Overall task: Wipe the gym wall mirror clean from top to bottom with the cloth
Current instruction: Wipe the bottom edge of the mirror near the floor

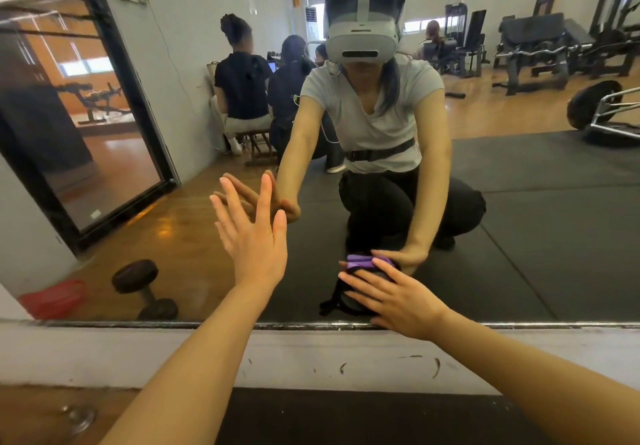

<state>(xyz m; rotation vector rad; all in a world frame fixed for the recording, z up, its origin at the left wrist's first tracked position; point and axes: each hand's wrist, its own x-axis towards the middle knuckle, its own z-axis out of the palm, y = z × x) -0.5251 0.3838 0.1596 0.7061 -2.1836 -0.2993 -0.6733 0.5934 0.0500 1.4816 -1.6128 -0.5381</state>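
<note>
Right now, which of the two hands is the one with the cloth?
The right hand, low near the mirror's bottom edge, presses the purple cloth to the glass. The left hand is higher, fingers spread, holding nothing.
</note>
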